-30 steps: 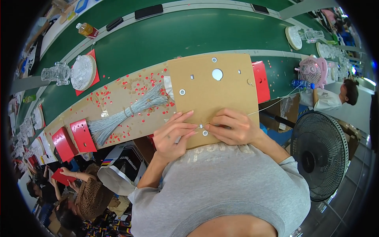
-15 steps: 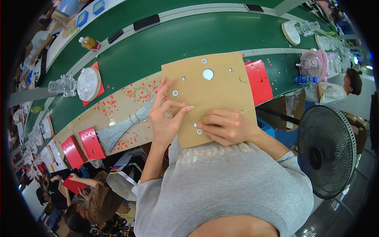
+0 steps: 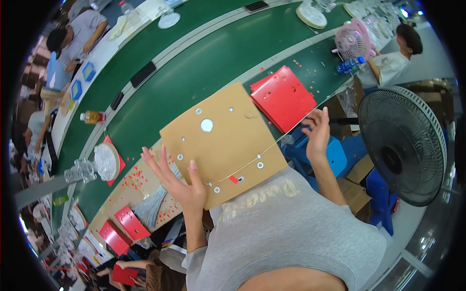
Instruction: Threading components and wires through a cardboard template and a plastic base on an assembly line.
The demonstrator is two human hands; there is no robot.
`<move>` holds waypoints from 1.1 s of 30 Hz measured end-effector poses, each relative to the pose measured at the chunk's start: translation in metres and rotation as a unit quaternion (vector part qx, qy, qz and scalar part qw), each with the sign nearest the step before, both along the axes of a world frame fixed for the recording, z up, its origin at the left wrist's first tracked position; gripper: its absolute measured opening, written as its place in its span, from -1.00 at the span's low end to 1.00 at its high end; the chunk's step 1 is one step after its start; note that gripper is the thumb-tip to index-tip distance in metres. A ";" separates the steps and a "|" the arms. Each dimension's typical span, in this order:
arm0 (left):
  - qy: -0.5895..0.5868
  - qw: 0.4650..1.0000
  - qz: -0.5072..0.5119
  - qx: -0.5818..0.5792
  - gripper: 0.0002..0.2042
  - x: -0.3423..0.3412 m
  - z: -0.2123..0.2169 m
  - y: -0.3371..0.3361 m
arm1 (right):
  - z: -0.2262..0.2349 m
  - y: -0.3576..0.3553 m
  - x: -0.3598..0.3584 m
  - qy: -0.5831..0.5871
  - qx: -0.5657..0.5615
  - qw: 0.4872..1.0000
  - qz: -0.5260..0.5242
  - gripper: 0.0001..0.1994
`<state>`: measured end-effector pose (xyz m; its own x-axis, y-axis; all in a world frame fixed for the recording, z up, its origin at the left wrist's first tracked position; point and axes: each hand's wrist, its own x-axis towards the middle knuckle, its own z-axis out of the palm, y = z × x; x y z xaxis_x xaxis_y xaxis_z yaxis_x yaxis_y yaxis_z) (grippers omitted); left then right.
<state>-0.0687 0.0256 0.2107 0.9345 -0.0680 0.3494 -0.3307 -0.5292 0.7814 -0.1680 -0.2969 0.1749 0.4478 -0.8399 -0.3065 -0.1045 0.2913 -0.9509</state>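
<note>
A brown cardboard sheet [image 3: 228,140] lies tilted in front of my chest, with a large round hole, several small slots and metal eyelets. A thin pale string [image 3: 242,167] crosses its lower part and runs on past the right edge. Next to one slot is a small red patch [image 3: 234,179]. My left hand [image 3: 187,189] is open at the sheet's left edge, fingers spread and thumb over the surface; whether it touches is unclear. My right hand [image 3: 318,136] is off the sheet, open with loosely curved fingers, beside a stack of red cards [image 3: 286,99].
Left of the sheet are a bundle of grey strands [image 3: 150,208], scattered red dots and folded red cards [image 3: 131,223]. Clear ornaments on a round base [image 3: 107,162] stand beyond. At right are a black fan [image 3: 403,145], a pink fan [image 3: 354,41] and a blue-capped bottle [image 3: 349,65].
My right hand has let go at the sheet and moved away to the right. My left hand's pinch has opened. The sheet appears turned, and more of the red stack shows.
</note>
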 end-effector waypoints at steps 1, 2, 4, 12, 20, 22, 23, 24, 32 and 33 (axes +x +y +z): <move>-0.047 0.992 -0.082 0.078 -0.39 0.001 0.011 -0.005 | 0.007 0.008 0.008 0.004 0.009 1.000 0.021 -0.32; -0.096 0.970 -0.164 0.153 -0.38 0.003 0.019 -0.013 | 0.011 0.007 0.016 -0.039 0.039 0.998 0.036 -0.30; -0.057 0.940 -0.278 0.187 -0.38 0.006 0.027 -0.038 | 0.025 0.002 0.039 -0.122 0.073 0.989 0.035 -0.36; 0.005 0.899 -0.343 0.272 -0.41 -0.005 0.028 -0.059 | 0.085 -0.049 0.087 -0.350 -0.024 0.935 0.053 -0.58; -0.031 0.909 -0.324 0.259 -0.45 0.001 0.017 -0.051 | 0.088 -0.017 0.107 -0.177 -0.282 0.868 0.368 -0.82; -0.041 0.901 -0.321 0.288 -0.41 0.004 0.023 -0.057 | 0.067 -0.002 0.109 -0.167 -0.404 0.784 0.442 -0.82; -0.033 0.903 -0.313 0.291 -0.41 0.005 0.023 -0.057 | 0.059 0.003 0.111 -0.154 -0.521 0.680 0.492 -0.81; -0.029 0.902 -0.316 0.293 -0.39 0.005 0.023 -0.056 | 0.057 0.005 0.112 -0.156 -0.515 0.678 0.502 -0.81; 0.005 0.904 -0.315 0.289 -0.34 0.009 0.020 -0.058 | 0.069 0.001 0.122 -0.087 -0.590 0.543 0.591 -0.69; -0.001 0.902 -0.314 0.297 -0.34 0.010 0.020 -0.058 | 0.070 0.001 0.123 -0.078 -0.583 0.543 0.599 -0.71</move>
<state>-0.0589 -0.0322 0.2306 0.6469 -0.7585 0.0785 -0.7110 -0.5628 0.4215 -0.0447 -0.2963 0.2447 0.8315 0.5009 0.2404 0.5533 -0.7074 -0.4399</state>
